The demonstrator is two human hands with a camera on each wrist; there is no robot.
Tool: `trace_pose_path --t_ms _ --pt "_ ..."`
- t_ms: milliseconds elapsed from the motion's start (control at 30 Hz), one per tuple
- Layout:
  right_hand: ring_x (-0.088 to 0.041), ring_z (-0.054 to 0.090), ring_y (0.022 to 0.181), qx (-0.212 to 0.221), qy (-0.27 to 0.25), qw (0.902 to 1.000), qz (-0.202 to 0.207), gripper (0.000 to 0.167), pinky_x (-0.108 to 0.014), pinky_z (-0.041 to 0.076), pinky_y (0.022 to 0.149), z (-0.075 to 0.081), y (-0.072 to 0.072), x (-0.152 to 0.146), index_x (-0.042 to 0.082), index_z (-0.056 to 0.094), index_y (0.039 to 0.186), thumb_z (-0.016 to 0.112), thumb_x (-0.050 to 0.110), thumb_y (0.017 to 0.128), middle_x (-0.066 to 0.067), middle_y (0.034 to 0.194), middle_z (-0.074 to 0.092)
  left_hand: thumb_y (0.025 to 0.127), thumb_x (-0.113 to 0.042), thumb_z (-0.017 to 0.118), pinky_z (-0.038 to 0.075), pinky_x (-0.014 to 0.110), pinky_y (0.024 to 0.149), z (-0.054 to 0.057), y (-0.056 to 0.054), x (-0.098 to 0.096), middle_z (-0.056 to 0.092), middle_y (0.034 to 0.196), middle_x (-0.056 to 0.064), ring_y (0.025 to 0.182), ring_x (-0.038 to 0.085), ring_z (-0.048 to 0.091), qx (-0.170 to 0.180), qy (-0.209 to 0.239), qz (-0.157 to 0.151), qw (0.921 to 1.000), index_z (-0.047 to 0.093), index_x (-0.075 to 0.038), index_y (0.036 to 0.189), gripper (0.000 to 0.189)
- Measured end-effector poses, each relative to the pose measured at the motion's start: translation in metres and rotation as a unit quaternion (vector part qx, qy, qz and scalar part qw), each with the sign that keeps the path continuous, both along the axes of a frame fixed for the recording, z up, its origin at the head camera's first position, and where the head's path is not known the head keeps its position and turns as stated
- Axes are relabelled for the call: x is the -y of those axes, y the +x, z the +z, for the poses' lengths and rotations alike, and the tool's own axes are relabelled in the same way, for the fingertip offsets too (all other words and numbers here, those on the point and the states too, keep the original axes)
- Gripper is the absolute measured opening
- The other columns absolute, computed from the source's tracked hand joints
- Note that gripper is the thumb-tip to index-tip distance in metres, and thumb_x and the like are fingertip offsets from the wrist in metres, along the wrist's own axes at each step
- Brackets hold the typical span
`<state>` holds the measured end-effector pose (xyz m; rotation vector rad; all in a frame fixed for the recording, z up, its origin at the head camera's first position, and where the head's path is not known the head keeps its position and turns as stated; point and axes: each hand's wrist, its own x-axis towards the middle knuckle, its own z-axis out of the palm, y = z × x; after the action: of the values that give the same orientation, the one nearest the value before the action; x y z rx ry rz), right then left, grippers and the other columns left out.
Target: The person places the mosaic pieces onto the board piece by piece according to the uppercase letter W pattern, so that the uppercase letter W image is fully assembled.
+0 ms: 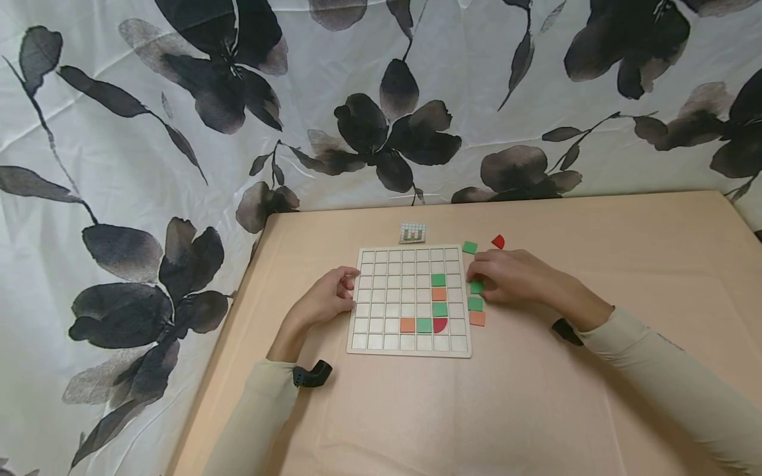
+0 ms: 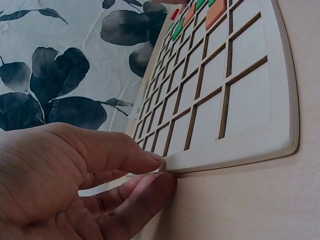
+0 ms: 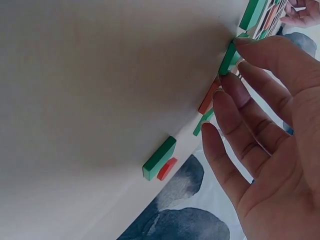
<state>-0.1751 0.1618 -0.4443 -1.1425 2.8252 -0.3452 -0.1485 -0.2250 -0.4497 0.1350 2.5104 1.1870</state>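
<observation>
A white grid board (image 1: 375, 342) lies on the table, with green, orange and red tiles in several of its right-hand squares. At its left edge my left hand (image 1: 326, 295) pinches the rim, thumb on top and fingertips against the side, as the left wrist view shows. My right hand (image 1: 516, 276) is just off the board's right edge. Its thumb and index finger pinch a green tile (image 3: 229, 59), while the other fingers are spread and bent loosely. An orange tile (image 1: 477, 318) and another green tile (image 1: 475, 303) lie just below that hand.
Beyond the right hand lie a green tile (image 1: 469, 247) and a red rounded piece (image 1: 498, 241). A small patterned card (image 1: 413, 233) sits behind the board. Floral fabric (image 1: 333, 192) hangs along the back and left of the light wooden table (image 1: 536, 410).
</observation>
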Motion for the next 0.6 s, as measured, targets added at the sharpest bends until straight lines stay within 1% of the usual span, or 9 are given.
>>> trace_pose_path --t_ms 167,400,600 --pt "-0.014 0.054 0.088 0.0 0.009 1.0 0.003 0.028 -0.03 0.05 0.072 0.0002 -0.0007 -0.0026 0.018 0.076 0.106 0.083 0.025 0.08 0.002 0.1 0.066 0.086 0.012 0.069 0.048 0.026 0.07 -0.0002 0.0005 0.0 0.05 0.108 0.011 0.091 0.021 0.053 0.0 -0.003 0.001 1.0 0.047 -0.003 0.145 0.064" --pt "-0.015 0.055 0.089 0.019 0.016 0.9997 -0.001 0.029 -0.032 0.05 0.073 0.0024 -0.0024 -0.0039 0.019 0.076 0.108 0.084 0.025 0.08 0.002 0.102 0.066 0.086 0.011 0.069 0.048 0.028 0.071 -0.0012 0.0003 -0.0002 0.05 0.108 0.011 0.091 0.021 0.053 0.001 -0.005 0.004 1.0 0.047 -0.004 0.145 0.064" --pt "-0.012 0.053 0.083 0.021 0.021 0.9996 0.004 0.026 -0.03 0.047 0.07 0.0033 -0.0062 -0.0045 0.018 0.075 0.104 0.083 0.024 0.08 0.004 0.094 0.065 0.086 0.011 0.07 0.048 0.027 0.07 -0.0017 -0.0008 -0.0007 0.05 0.108 0.011 0.09 0.021 0.053 -0.001 -0.005 0.004 1.0 0.047 -0.004 0.145 0.064"
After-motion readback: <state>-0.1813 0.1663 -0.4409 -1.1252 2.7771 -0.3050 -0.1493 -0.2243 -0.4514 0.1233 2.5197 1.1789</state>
